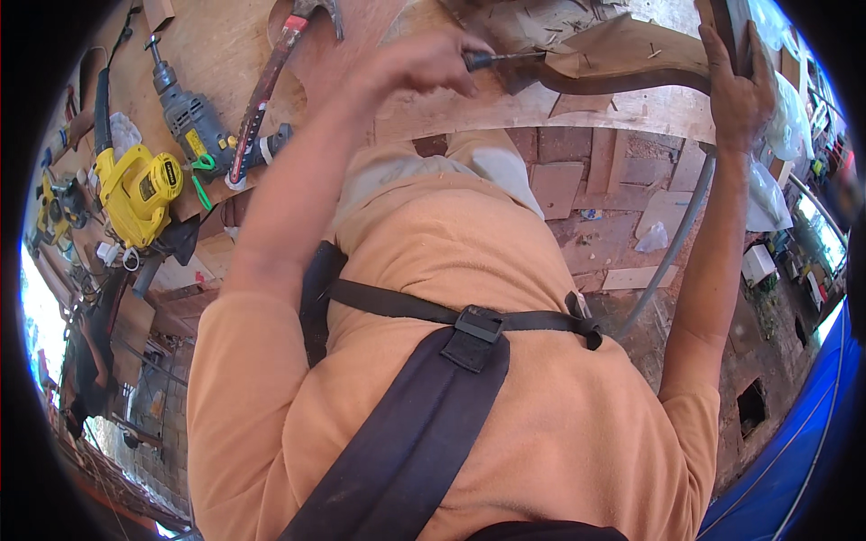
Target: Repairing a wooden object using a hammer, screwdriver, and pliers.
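Note:
In my left hand, slightly blurred, is a hand tool with a dark handle and a thin metal shaft. Its shaft points right and meets the left end of a curved wooden piece; I cannot make out the tip. Several nails or pins stick up from this piece, whose near edge is dark brown. My right hand grips a dark wooden bar at the piece's right end, fingers wrapped round it. Wood shavings lie beyond the tool.
On the bench to the left lie a red-handled claw hammer, a grey power drill, a yellow blower and a green clip. Plastic bags hang at the right. Boards cover the floor below.

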The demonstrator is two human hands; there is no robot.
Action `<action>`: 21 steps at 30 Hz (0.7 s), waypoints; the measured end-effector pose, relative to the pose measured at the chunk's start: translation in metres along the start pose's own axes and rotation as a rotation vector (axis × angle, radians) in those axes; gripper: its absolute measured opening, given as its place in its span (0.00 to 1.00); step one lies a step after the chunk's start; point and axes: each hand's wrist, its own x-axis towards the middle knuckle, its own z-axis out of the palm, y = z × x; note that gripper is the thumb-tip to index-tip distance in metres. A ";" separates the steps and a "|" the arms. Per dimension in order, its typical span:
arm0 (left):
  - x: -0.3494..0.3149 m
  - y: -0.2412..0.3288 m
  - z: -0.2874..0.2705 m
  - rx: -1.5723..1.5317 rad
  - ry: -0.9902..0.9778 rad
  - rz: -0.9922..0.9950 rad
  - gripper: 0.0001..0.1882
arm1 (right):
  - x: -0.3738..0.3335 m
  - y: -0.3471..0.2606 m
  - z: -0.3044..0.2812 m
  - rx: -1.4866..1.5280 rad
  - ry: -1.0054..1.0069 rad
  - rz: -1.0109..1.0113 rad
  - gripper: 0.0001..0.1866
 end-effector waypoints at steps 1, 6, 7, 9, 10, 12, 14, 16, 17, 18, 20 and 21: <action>0.008 0.002 -0.012 -0.001 0.001 0.001 0.34 | 0.000 0.001 0.000 0.005 -0.013 -0.011 0.35; -0.004 0.044 -0.063 0.497 -0.171 0.446 0.13 | -0.006 0.017 0.004 0.017 0.012 -0.092 0.34; -0.005 0.037 -0.067 0.489 -0.178 0.456 0.11 | -0.004 0.006 0.004 0.029 0.016 -0.093 0.34; -0.004 0.026 -0.052 0.370 -0.092 0.213 0.21 | -0.003 -0.019 -0.001 0.218 -0.075 0.145 0.30; -0.005 0.022 -0.041 0.247 -0.006 -0.019 0.35 | -0.002 -0.018 -0.003 0.211 -0.072 0.152 0.30; -0.014 0.002 -0.021 0.014 -0.017 -0.046 0.37 | -0.002 -0.018 -0.001 0.131 -0.023 0.098 0.31; -0.019 -0.024 0.005 -0.559 -0.070 -0.087 0.37 | -0.001 -0.018 0.001 0.156 -0.001 0.066 0.31; -0.022 -0.031 0.022 -0.683 -0.132 -0.107 0.36 | -0.002 -0.007 0.003 0.176 0.019 0.030 0.30; -0.024 -0.029 0.028 -0.806 -0.198 -0.123 0.35 | -0.003 0.005 0.004 0.060 0.016 -0.041 0.31; -0.028 -0.026 0.032 -0.810 -0.199 -0.119 0.35 | -0.006 0.016 0.005 -0.056 0.014 -0.113 0.33; -0.038 -0.020 0.034 -0.408 0.003 -0.113 0.32 | -0.004 0.012 0.006 -0.082 0.007 -0.110 0.34; -0.038 -0.020 0.034 -0.415 0.006 -0.111 0.32 | -0.004 0.010 0.005 -0.110 0.004 -0.100 0.35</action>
